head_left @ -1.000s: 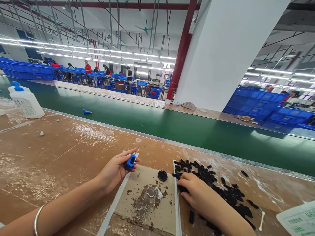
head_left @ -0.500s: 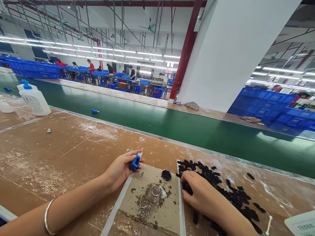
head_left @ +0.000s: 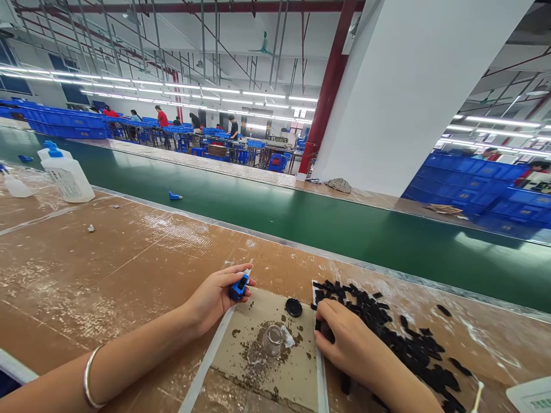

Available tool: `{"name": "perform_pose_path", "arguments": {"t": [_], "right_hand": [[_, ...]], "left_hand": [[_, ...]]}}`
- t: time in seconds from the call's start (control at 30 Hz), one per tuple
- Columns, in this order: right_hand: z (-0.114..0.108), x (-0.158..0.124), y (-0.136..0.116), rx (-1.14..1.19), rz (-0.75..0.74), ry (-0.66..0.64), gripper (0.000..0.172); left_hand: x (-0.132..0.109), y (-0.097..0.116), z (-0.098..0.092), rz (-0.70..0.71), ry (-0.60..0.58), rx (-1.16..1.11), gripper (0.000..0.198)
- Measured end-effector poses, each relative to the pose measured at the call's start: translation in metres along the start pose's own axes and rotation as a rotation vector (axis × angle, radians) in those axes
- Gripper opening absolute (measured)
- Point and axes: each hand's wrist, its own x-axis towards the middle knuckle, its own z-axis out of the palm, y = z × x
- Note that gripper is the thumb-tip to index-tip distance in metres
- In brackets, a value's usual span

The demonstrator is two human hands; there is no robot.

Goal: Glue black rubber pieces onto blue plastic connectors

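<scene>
My left hand (head_left: pixel 213 298) is closed round a small blue plastic part (head_left: pixel 239 286), held just above the left edge of a stained cardboard mat (head_left: pixel 275 367). My right hand (head_left: pixel 344 338) lies palm down on the near left end of a heap of small black pieces (head_left: pixel 387 332), its fingers curled into them; what they grip is hidden. On the mat between the hands stand a small clear glass vial (head_left: pixel 272 339) and a round black cap (head_left: pixel 294 307).
A green conveyor belt (head_left: pixel 301 218) runs along the far side of the brown bench, with a small blue part (head_left: pixel 174 195) on it. A white bottle with a blue cap (head_left: pixel 65 174) stands at far left. Blue crates and other people fill the background.
The view has drifted slightly; both hands stay in place. My right hand's fingers have shifted a little within the black pieces.
</scene>
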Motion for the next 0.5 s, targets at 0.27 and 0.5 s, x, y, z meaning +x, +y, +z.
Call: {"name": "perform_pose_path", "arguments": {"t": [0.27, 0.5], "right_hand": [[0.0064, -0.0011, 0.0018, 0.034, -0.006, 0.027, 0.026], [0.0076, 0.0019, 0.0074, 0.009, -0.125, 0.171, 0.029]], "left_hand": [[0.0008, -0.0031, -0.0035, 0.025, -0.064, 0.054, 0.047], [-0.0031, -0.0092, -0.0054, 0.167, -0.34, 0.125, 0.041]]}}
